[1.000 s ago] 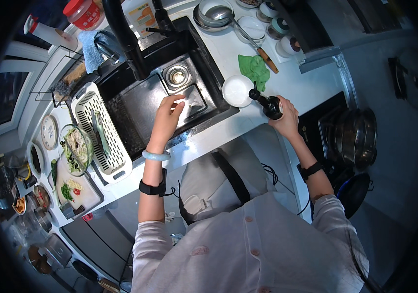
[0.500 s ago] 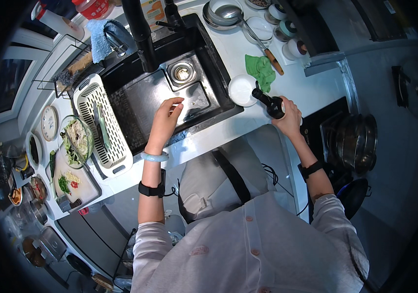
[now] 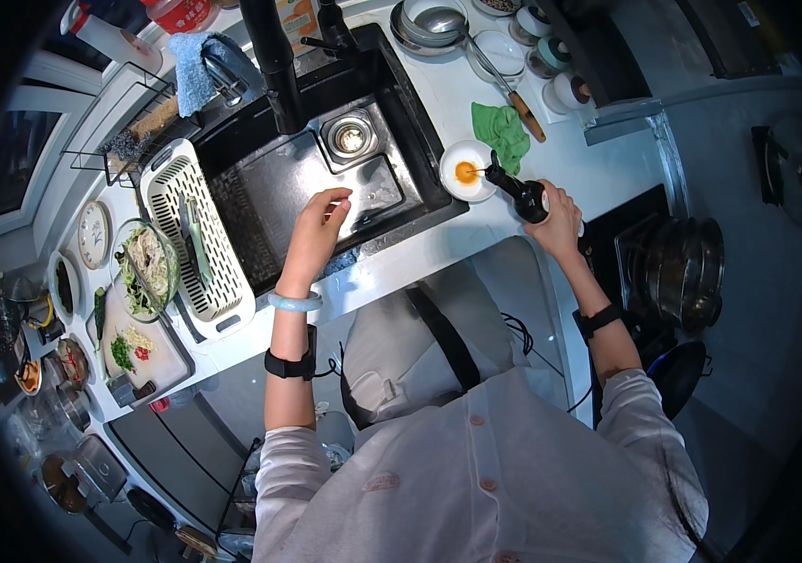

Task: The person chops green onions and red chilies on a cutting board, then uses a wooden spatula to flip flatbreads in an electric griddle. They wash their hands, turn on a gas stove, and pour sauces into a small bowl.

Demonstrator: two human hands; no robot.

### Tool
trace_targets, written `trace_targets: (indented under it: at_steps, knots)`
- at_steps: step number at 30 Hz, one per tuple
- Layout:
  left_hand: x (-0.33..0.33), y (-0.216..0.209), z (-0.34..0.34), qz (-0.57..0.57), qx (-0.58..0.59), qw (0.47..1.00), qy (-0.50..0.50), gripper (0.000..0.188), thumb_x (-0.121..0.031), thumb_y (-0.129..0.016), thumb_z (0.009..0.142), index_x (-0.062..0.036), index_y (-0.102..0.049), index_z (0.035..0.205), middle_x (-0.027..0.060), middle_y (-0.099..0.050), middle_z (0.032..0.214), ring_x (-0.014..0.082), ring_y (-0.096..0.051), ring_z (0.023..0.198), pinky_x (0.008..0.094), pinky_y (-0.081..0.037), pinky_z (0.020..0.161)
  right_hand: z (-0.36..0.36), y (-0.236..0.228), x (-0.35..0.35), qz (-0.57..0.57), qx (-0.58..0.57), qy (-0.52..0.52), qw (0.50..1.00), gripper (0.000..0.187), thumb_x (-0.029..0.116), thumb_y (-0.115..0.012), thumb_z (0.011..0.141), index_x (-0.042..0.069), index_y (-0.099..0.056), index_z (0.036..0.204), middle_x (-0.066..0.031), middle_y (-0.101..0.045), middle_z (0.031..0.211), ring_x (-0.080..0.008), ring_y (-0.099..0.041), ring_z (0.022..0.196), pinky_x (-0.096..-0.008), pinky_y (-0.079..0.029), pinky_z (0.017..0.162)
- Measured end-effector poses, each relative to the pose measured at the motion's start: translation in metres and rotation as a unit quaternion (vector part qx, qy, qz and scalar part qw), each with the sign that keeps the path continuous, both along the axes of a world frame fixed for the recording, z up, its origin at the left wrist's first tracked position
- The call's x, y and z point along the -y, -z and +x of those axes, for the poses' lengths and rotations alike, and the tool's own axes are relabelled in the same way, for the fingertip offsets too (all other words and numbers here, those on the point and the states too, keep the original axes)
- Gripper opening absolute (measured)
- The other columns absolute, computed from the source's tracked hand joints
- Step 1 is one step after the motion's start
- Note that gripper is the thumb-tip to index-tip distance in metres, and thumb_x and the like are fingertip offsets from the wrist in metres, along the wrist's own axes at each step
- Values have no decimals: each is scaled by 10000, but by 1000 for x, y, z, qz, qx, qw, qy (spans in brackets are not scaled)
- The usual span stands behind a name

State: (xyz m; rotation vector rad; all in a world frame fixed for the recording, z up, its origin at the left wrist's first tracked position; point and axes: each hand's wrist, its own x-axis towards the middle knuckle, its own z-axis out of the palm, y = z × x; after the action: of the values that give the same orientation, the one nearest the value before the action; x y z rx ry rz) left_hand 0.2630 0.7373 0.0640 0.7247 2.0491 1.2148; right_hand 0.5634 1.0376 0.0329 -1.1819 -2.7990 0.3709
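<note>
My right hand is wrapped round a dark bottle, tilted with its black spout to the left. A thin dark stream runs from the spout into a small white bowl, where an amber-brown liquid lies at the bottom. The bowl stands on the white counter by the sink's right edge. Over the front part of the black sink hovers my left hand. It is empty, with its fingers loosely bent and apart. A green cloth lies just beyond the bowl.
A ladle rests across stacked bowls at the back. Left of the sink stand a slotted white basket with knives, a glass bowl of food and a cutting board with chopped ingredients. A dark stove is at right.
The bottle has tipped slightly further, and liquid now flows into the white bowl, which showed none before. My left hand has stayed in place.
</note>
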Motion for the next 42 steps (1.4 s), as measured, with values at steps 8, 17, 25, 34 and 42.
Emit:
trace_targets:
  at_steps: [8, 17, 25, 34, 42]
  knots:
    - [1, -1, 0, 5, -8, 1000, 3, 254, -160, -596, 972, -11, -644, 1171, 141, -673, 1088, 230, -650, 933, 324, -500, 855, 2, 2, -1, -19, 10, 17, 1000, 801, 134, -746, 573, 204, -513, 1336, -69, -578, 1098, -305, -550, 1072, -464, -362, 978]
    - [0, 0, -2, 11, -14, 1000, 7, 249, -157, -593, 967, -13, -644, 1163, 164, -668, 1087, 264, -659, 913, 346, -510, 836, 0, -3, 0, -14, 8, 21, 1000, 808, 126, -758, 557, 203, -522, 1326, -71, -580, 1101, -313, -553, 1064, -471, -378, 960]
    - [-1, -3, -4, 6, -7, 1000, 11, 250, -156, -597, 970, -12, -644, 1169, 137, -672, 1080, 226, -647, 923, 322, -499, 852, -1, -4, 0, -9, 11, 18, 1000, 814, 124, -764, 556, 194, -519, 1330, -71, -583, 1108, -314, -552, 1069, -467, -377, 963]
    - [-3, -5, -6, -12, 1, 1000, 17, 264, -171, -598, 982, -10, -638, 1188, 92, -682, 1086, 161, -628, 961, 282, -479, 890, 0, -3, -1, 2, 18, 14, 1000, 849, 133, -798, 528, 192, -508, 1323, -80, -580, 1091, -323, -562, 1057, -457, -410, 939]
    - [-4, -5, -7, -15, 0, 1000, 21, 261, -168, -599, 982, -11, -639, 1186, 90, -684, 1081, 158, -627, 953, 280, -481, 883, 0, -2, -3, 6, 11, 14, 1000, 838, 124, -795, 527, 190, -515, 1314, -76, -584, 1096, -323, -563, 1061, -460, -410, 936]
